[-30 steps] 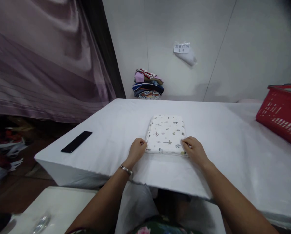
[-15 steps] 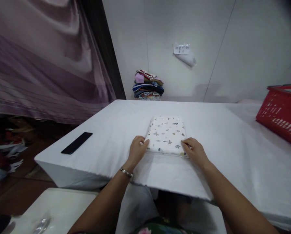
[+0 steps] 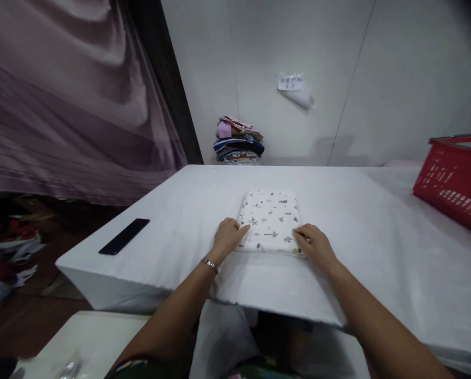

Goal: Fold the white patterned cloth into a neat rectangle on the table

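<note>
A white folded cloth (image 3: pixel 270 216) printed with small grey and coloured plant motifs lies flat on the white-covered table (image 3: pixel 180 221). My left hand (image 3: pixel 228 237) is at its left edge, thumb on top and the other fingers curled by the side, partly hidden. At the near right corner my right hand (image 3: pixel 313 243) pinches the cloth's edge between thumb and fingers. A metal bracelet (image 3: pixel 212 265) circles my left wrist.
A black phone-like slab (image 3: pixel 125 236) lies at the table's left. On the right stands a red plastic basket (image 3: pixel 452 181). Folded clothes (image 3: pixel 238 142) are stacked by the wall behind the table, under a paper sign (image 3: pixel 291 82). A purple curtain (image 3: pixel 69 105) hangs at left.
My left hand has shifted slightly to the right, its thumb reaching further over the cloth. The right hand stays at the same corner. The view has tilted slightly.
</note>
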{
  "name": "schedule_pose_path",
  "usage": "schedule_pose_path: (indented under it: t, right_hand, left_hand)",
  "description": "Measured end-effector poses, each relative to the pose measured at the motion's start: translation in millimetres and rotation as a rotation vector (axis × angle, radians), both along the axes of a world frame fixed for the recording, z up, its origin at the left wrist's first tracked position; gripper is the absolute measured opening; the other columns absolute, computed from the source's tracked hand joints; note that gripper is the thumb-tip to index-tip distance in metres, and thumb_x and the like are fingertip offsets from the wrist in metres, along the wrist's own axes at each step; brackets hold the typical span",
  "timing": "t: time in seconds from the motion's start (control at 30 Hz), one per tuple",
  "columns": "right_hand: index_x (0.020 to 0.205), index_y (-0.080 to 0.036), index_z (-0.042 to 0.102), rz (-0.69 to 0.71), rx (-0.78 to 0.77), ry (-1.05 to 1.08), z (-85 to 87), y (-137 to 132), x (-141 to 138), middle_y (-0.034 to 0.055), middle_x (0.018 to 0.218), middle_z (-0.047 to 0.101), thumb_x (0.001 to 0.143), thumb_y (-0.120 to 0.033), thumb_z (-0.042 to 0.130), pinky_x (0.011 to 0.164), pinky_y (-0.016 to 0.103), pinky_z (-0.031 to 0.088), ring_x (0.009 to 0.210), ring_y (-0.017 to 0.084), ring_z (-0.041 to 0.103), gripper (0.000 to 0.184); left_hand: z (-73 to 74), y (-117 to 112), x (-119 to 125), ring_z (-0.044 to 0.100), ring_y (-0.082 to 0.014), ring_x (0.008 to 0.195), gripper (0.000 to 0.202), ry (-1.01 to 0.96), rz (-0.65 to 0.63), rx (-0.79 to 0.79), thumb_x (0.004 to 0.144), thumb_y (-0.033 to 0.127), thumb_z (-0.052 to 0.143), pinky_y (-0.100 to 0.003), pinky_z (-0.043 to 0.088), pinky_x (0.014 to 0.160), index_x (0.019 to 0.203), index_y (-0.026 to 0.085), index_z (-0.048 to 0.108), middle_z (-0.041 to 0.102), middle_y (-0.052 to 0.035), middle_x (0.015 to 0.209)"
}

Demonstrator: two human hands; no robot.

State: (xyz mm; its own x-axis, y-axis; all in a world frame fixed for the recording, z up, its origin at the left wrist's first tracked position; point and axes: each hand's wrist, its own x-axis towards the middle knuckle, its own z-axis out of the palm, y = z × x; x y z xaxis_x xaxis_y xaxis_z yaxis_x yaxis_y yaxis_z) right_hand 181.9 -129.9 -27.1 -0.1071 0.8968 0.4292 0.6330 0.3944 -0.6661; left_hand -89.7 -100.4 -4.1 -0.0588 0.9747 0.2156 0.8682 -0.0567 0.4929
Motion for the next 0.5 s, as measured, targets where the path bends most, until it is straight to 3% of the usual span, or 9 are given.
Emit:
schedule_pose_path:
  t: [0.27,0.37,0.5]
  right_hand:
    - [0.080,-0.025,0.065,0.011,-0.007,-0.001,1.6,0,0,0.0040,0.082,0.062,0.085,-0.035,0.045,0.070,0.033,0.045,0.083,0.020,0.056,0.022]
    - [0.080,-0.025,0.065,0.021,-0.006,0.001,2.1,1,0,0.0040,0.083,0.062,0.085,-0.035,0.045,0.071,0.033,0.045,0.083,0.020,0.055,0.022]
    - [0.081,-0.025,0.064,0.022,-0.007,0.005,2.0,1,0,0.0036,0.083,0.063,0.086,-0.035,0.045,0.072,0.033,0.045,0.084,0.020,0.055,0.023]
  left_hand:
    - [-10.8,12,-1,0.054,-0.0180,0.088,0.028,-0.054,0.029,0.072,0.079,0.038,0.050,-0.029,0.038,0.080,0.058,0.019,0.049,0.061,-0.0049,0.092]
    - [-15.6,11,-4,0.056,-0.0169,0.081,0.030,-0.065,0.041,0.017,0.081,0.038,0.046,-0.028,0.039,0.075,0.057,0.019,0.050,0.062,-0.0048,0.089]
    - [-11.6,14,-3,0.056,-0.0173,0.079,0.033,-0.003,0.010,-0.021,0.082,0.038,0.041,-0.028,0.038,0.072,0.058,0.018,0.051,0.062,-0.0064,0.085]
